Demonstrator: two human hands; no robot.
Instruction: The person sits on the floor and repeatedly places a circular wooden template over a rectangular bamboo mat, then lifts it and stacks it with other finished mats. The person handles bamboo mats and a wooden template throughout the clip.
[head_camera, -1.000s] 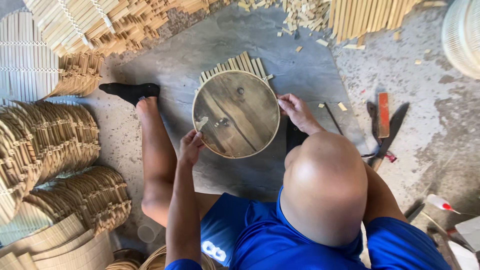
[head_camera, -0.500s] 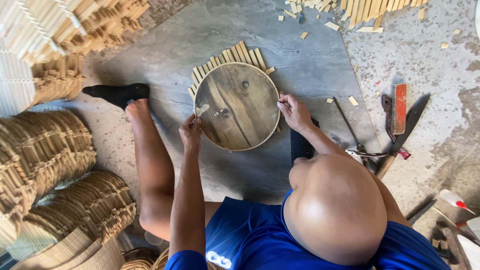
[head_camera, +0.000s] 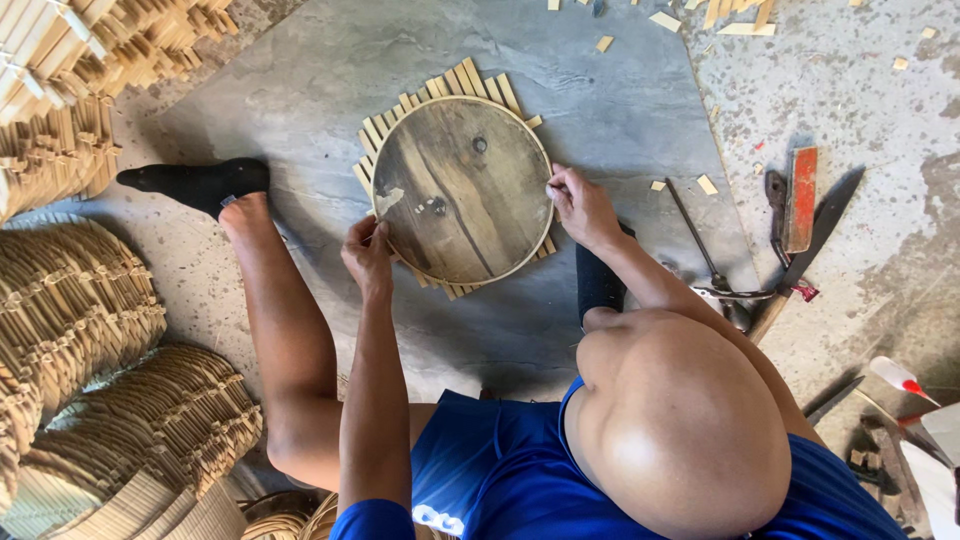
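Left grip (head_camera: 368, 252) pinches the disc's (head_camera: 462, 203) near-left rim; right grip (head_camera: 580, 203) is closed at its right rim, on what I cannot tell. The disc lies flat on a slat mat (head_camera: 452, 88) on the slab (head_camera: 620, 110), probably pinning it as a round template.

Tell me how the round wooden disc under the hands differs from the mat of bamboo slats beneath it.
The wooden disc is one solid round piece, dark and stained; the slat mat is many pale narrow strips laid side by side. The disc lies on top, fully visible, while the mat shows only as ragged ends past the disc's rim. The left hand and right hand touch the disc's edge. Both lie flat on the grey sheet.
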